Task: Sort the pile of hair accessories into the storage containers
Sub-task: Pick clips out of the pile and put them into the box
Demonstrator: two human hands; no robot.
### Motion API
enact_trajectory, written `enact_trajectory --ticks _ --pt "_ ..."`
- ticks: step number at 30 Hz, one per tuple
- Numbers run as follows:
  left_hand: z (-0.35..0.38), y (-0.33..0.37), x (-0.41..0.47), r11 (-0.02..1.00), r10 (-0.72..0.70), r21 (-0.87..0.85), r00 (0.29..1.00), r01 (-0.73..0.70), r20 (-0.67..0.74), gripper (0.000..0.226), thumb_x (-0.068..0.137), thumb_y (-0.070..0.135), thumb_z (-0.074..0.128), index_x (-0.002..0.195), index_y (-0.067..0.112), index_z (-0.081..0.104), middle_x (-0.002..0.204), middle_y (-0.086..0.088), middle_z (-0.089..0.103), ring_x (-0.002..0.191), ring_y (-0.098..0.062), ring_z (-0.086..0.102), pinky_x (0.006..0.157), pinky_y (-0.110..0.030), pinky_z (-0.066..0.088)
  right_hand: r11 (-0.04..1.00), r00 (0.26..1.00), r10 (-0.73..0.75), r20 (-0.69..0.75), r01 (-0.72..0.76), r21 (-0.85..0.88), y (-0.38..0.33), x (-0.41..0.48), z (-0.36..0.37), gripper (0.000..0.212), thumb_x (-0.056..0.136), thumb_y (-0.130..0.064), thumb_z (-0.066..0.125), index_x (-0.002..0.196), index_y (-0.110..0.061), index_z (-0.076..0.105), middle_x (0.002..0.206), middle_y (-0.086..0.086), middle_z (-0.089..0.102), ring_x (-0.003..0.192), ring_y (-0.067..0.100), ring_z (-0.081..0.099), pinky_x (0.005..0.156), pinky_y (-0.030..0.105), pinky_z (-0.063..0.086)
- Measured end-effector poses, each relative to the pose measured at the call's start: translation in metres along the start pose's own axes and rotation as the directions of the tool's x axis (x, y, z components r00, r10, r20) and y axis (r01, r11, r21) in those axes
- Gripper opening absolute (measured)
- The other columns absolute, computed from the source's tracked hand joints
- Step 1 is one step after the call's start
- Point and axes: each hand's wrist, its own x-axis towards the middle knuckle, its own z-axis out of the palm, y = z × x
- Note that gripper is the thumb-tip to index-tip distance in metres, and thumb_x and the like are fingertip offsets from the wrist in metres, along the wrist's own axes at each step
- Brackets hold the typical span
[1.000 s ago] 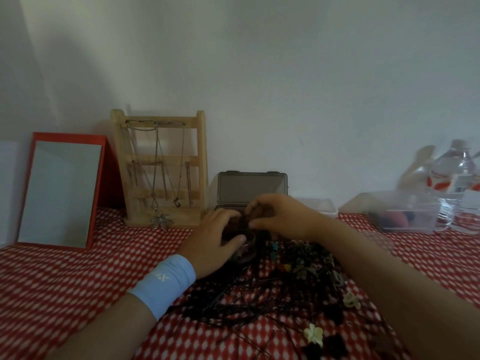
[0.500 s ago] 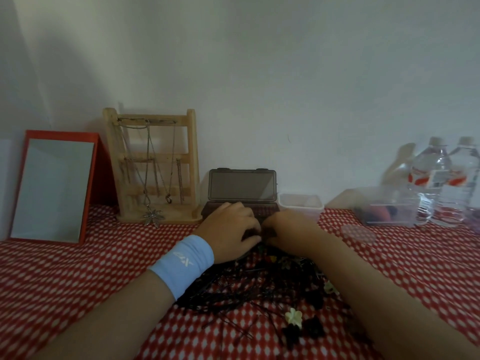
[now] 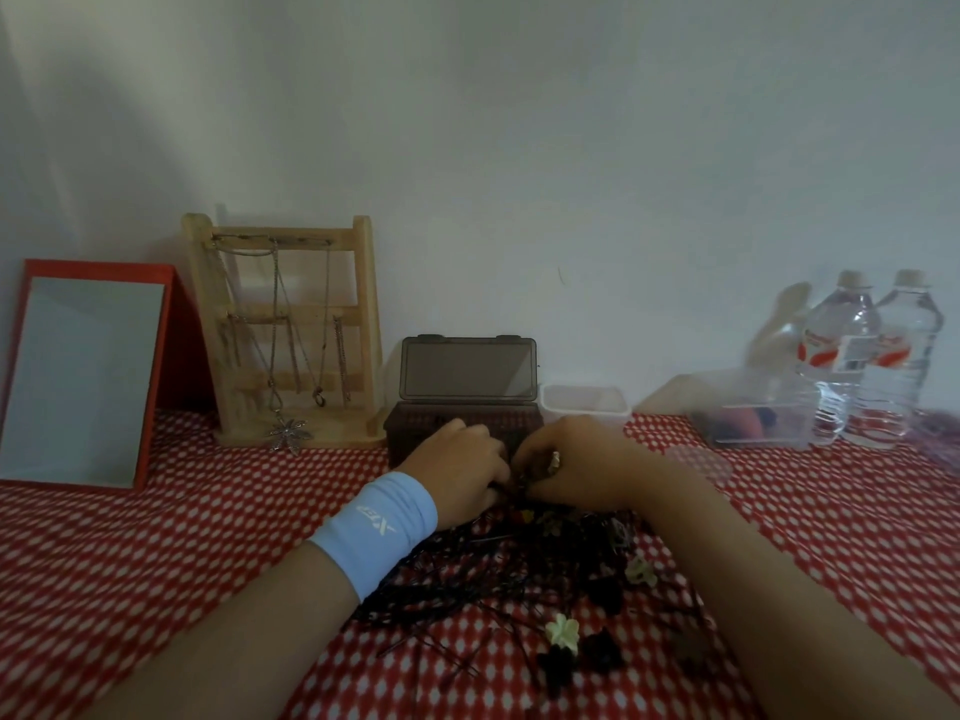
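Tangled dark pile of black hairpins and small flower clips was spread on red-and-white checked cloth. Long axis ran near-to-far, far end tucked under both hands. Left hand and right hand were held together there, fingers curled – whether anything was pinched could not be told. Smoky brown plastic box with raised lid was set just behind knuckles – left hand judged slightly nearer. Small clear plastic tub was set beside box, nearer right hand.
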Motion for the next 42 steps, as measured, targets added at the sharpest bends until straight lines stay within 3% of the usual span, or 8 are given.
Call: enact_trajectory --ticks 5,10,17,24,27,31,37,42 --pt "0.0 -0.006 -0.008 0.956 -0.059 -0.292 0.996 0.035 -0.073 0.02 0.092 0.038 0.06 0.109 0.034 0.071 0.112 0.015 0.066 0.105 -0.009 0.05 0.094 -0.028 0.032 0.998 1.0 -0.005 -0.004 0.006 0.055 -0.003 -0.001 -0.002 0.012 0.079 -0.03 0.08 0.081 -0.039 0.073 0.079 -0.023 0.066 0.076 -0.004 0.062 0.069 0.013 0.045" --pt "-0.022 -0.024 -0.022 0.784 -0.329 -0.602 0.924 0.152 -0.195 0.013 0.086 0.036 0.07 0.099 0.037 0.071 0.099 0.018 0.064 0.095 -0.003 0.059 0.087 -0.025 0.047 0.999 0.998 0.004 0.069 -0.007 0.045 -0.01 -0.004 0.002 0.013 0.079 -0.033 0.082 0.089 -0.035 0.074 0.09 -0.021 0.069 0.084 -0.003 0.063 0.08 0.018 0.053" --pt "-0.021 -0.047 -0.039 0.833 -0.317 -0.483 0.948 0.268 -0.019 0.018 0.088 0.037 0.068 0.106 0.034 0.069 0.096 0.016 0.063 0.089 -0.004 0.059 0.081 -0.026 0.052 0.998 0.978 -0.025 0.205 0.035 -0.045 -0.022 0.001 0.005 0.02 0.087 -0.024 0.076 0.104 -0.033 0.077 0.092 -0.028 0.063 0.09 -0.004 0.063 0.09 0.021 0.052" --pt "0.005 -0.051 -0.048 0.84 -0.316 -0.501 0.939 0.208 -0.14 0.038 0.088 0.053 0.056 0.115 0.028 0.062 0.108 0.01 0.053 0.092 -0.01 0.055 0.082 -0.031 0.048 1.0 0.978 -0.011 0.209 0.015 -0.021 -0.018 0.002 0.007 0.014 0.087 -0.026 0.075 0.1 -0.031 0.076 0.097 -0.023 0.069 0.091 -0.002 0.064 0.091 0.024 0.054" --pt "0.012 -0.054 -0.055 0.837 -0.312 -0.505 0.941 0.209 -0.128 0.059 0.076 0.07 0.055 0.119 0.031 0.056 0.11 0.014 0.047 0.093 -0.006 0.052 0.081 -0.026 0.047 0.999 0.992 -0.001 0.126 -0.005 0.051 -0.016 0.001 0.007 0.011 0.086 -0.028 0.077 0.092 -0.037 0.074 0.092 -0.021 0.07 0.085 -0.006 0.063 0.078 0.014 0.052" --pt "0.013 -0.049 -0.054 0.807 -0.289 -0.564 0.95 0.176 -0.117 0.062 0.078 0.058 0.07 0.129 0.032 0.048 0.114 0.014 0.05 0.093 -0.001 0.054 0.079 -0.022 0.049 0.991 0.999 0.003 -0.037 0.001 0.132 -0.02 0.001 -0.002 0.013 0.087 -0.026 0.076 0.09 -0.039 0.072 0.088 -0.02 0.067 0.078 -0.014 0.059 0.065 0.004 0.044" --pt "0.013 -0.046 -0.053 0.804 -0.24 -0.583 0.962 0.122 -0.13 0.065 0.081 0.047 0.07 0.138 0.029 0.043 0.13 0.01 0.05 0.116 -0.007 0.05 0.099 -0.028 0.044 0.965 0.995 0.016 -0.101 0.011 0.261 -0.028 0.009 -0.01 0.012 0.084 -0.019 0.08 0.087 -0.03 0.076 0.073 -0.018 0.07 0.056 0.0 0.063 0.063 0.019 0.054" --pt "0.009 -0.042 -0.048 0.749 -0.31 -0.656 0.925 0.095 -0.22 0.061 0.076 0.062 0.063 0.128 0.031 0.051 0.116 0.013 0.058 0.107 -0.006 0.054 0.093 -0.029 0.047 0.952 0.973 0.044 -0.225 0.027 0.305 -0.041 0.025 -0.011 0.012 0.083 -0.022 0.08 0.095 -0.025 0.077 0.08 -0.014 0.073 0.067 -0.004 0.066 0.067 0.018 0.055"
